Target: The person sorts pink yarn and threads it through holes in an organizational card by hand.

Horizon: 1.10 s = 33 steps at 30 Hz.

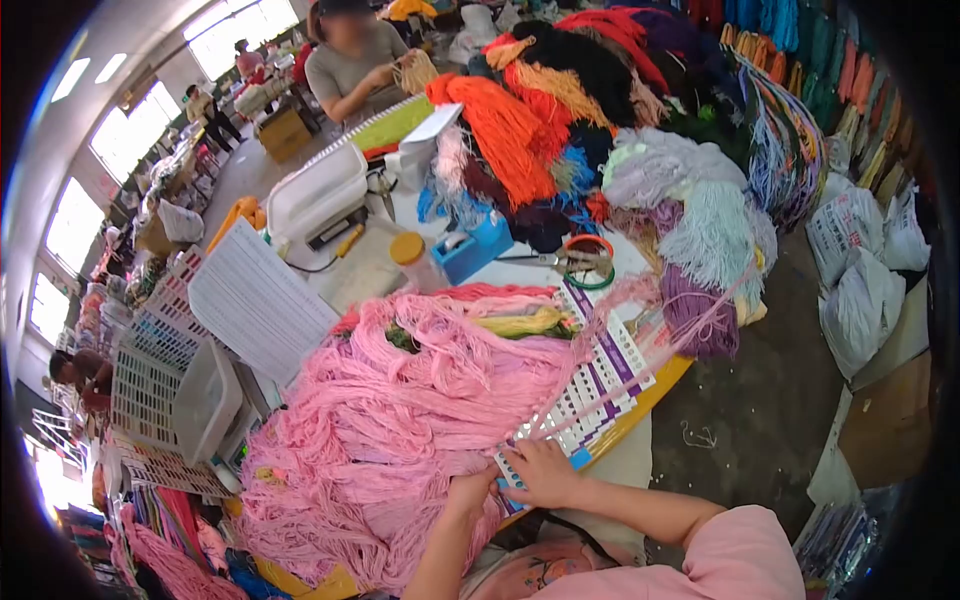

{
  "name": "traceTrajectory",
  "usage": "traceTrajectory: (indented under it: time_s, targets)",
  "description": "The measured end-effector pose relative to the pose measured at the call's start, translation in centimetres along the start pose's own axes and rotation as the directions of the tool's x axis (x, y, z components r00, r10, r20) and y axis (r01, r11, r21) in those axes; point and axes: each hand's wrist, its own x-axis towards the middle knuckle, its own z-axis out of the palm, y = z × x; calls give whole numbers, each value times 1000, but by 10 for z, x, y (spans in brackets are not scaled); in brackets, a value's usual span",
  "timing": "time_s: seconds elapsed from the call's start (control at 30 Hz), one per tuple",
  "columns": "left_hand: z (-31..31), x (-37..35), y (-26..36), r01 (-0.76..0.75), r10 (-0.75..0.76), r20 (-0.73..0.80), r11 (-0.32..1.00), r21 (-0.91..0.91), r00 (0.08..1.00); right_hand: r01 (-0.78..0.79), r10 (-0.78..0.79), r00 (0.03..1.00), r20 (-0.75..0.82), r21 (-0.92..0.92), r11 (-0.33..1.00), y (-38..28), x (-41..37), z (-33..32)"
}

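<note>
A large heap of pink thread (pixel 400 400) covers the near part of the table. My left hand (pixel 472 490) lies at the heap's lower right edge, its fingers bent and partly hidden. Just right of it, my right hand (pixel 540 472) is closed at the end of a white card with a row of holes (pixel 512 470). Pink strands run from beside my right hand up to the right, across several purple-and-white punched cards (pixel 610 370). What my left fingers hold is too small to make out.
Scissors with green and orange handles (pixel 585 262), a blue tape dispenser (pixel 472 248) and a lidded jar (pixel 410 255) stand beyond the heap. Printed paper (pixel 262 300) leans left. Coloured skeins (pixel 510 140) pile up behind. A co-worker (pixel 355 70) handles thread across the table.
</note>
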Motion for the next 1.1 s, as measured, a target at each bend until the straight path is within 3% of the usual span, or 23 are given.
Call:
traceTrajectory:
  time_s: [0.17, 0.27, 0.4, 0.43, 0.53, 0.6, 0.73, 0.8, 0.87, 0.9, 0.97, 1.07, 1.1]
  targets:
    - [11, -1, -3, -34, 35, 0, 958, -284, 999, -28, 9, 993, 122, 153, 988, 11, 4, 2]
    - [20, -4, -4, -124, 116, -47, 957, -261, 992, -99, 35, 974, 222, 287, 953, 19, 16, 2]
    - [19, -2, -6, -94, 82, -74, 982, -166, 994, -139, 85, 982, 167, 349, 927, 20, 22, 5]
    - [19, -13, 7, -41, 41, -85, 999, 1, 996, -188, 124, 973, 195, 357, 915, 17, 25, -1]
    - [-8, -14, -1, -174, 175, -18, 951, -257, 984, -73, 60, 997, 44, 410, 909, 29, 21, 8]
    - [-31, -2, -14, -86, 110, 50, 936, -341, 993, -111, 67, 991, 112, 448, 887, 28, 20, 4]
    - [-10, -8, -3, -165, 154, -90, 977, -138, 984, -8, 18, 1000, -22, 388, 922, 25, 17, 16]
    - [-11, -3, -8, -134, 105, -119, 954, -269, 987, -3, 18, 999, -30, 443, 897, 26, 15, 15]
    - [-18, -10, -8, -5, 33, 47, 869, -495, 998, -7, 22, 999, -26, 459, 888, 25, 14, 11]
    - [-22, -22, -3, 130, -23, 190, 810, -572, 981, 2, 20, 999, -43, 473, 881, 25, 14, 10]
    - [-32, -29, -5, 174, 152, 353, 653, -737, 923, -12, 73, 989, -125, 435, 901, 26, 12, 20]
    - [-32, -33, 9, 327, 331, 592, 592, -737, 734, -23, 124, 978, -168, 504, 863, 25, 15, 21]
    - [-30, -24, 8, 222, 240, 556, 738, -637, 796, -95, 173, 981, -88, 562, 822, 25, 15, 20]
